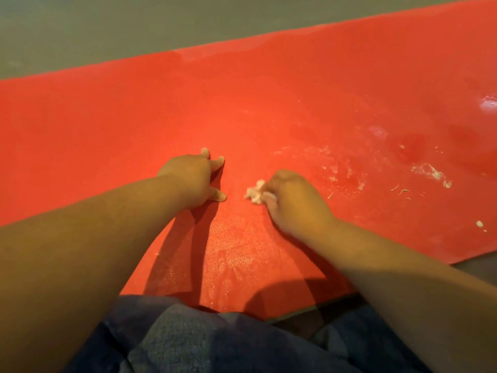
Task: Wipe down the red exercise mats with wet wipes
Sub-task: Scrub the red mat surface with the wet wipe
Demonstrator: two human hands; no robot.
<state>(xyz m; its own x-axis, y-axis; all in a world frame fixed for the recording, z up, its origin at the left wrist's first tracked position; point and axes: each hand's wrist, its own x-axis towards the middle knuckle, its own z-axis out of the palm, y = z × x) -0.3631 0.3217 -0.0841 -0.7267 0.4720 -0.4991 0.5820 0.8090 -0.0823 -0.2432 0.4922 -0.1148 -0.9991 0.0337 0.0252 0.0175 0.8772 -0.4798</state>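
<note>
Right hand (293, 200) pressing a wad of wipe (255, 194) onto the red mat (269, 109).

The right hand is gripping the crumpled white wipe in its curled fingers, the wad sticking out on the thumb side and touching the mat near its middle. The left hand (192, 180) is lying just beside it, released and holding nothing, fingertips (219, 196) spread and bearing down on the mat. White smears and crumbs (430, 172) are showing on the mat to the right. The mat is lying on a grey floor (107, 28), with blue-clad knees (215, 343) resting at its near edge.
</note>
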